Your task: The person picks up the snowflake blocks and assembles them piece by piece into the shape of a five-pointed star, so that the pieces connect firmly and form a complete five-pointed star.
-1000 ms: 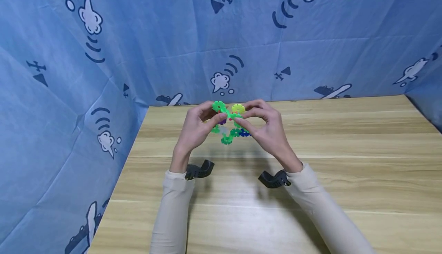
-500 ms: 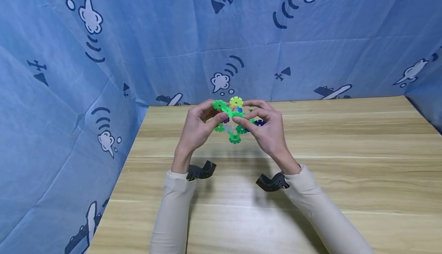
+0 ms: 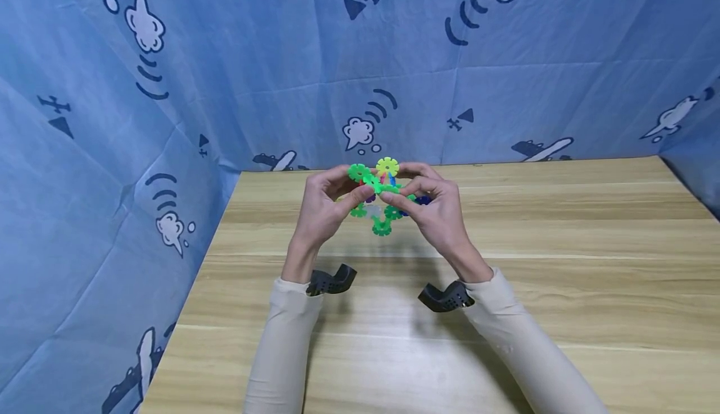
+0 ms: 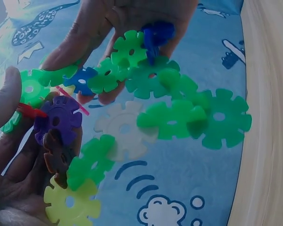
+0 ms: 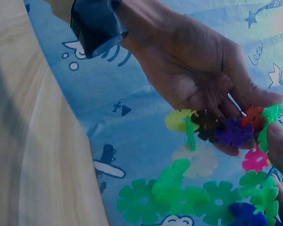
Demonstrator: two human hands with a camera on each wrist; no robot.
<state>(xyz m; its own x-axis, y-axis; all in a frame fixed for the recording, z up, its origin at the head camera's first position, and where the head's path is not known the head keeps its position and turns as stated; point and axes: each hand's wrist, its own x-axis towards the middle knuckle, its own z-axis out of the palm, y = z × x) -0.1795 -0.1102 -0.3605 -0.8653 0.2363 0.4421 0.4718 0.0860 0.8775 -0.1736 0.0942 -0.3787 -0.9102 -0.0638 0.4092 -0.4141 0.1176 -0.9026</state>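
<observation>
Both hands hold up a linked chain of notched plastic snowflake discs [image 3: 359, 172] above the table. My left hand [image 3: 326, 204] pinches a green disc on its near side, thumb in front. In the left wrist view, a red disc [image 4: 32, 111], a purple disc [image 4: 59, 120] and a brown disc [image 4: 58, 157] lie by its fingers. Just to the right, my right hand [image 3: 441, 214] grips another green disc with thumb and forefinger. A yellow disc [image 3: 387, 167] rises behind the thumbs. Below hang more green discs [image 3: 382, 227], a translucent white disc [image 4: 125, 129] and dark blue ones [image 4: 158, 37].
A wood-grain table [image 3: 562, 264] spreads under the arms. Blue patterned cloth [image 3: 281, 57] stands behind it and along its left side. Black camera mounts [image 3: 333, 279] sit at both wrists and jut inward.
Since a second ago, the chain's lower part has shifted right and the yellow disc has risen slightly. Over the last half second little has moved; both hands keep their pinch.
</observation>
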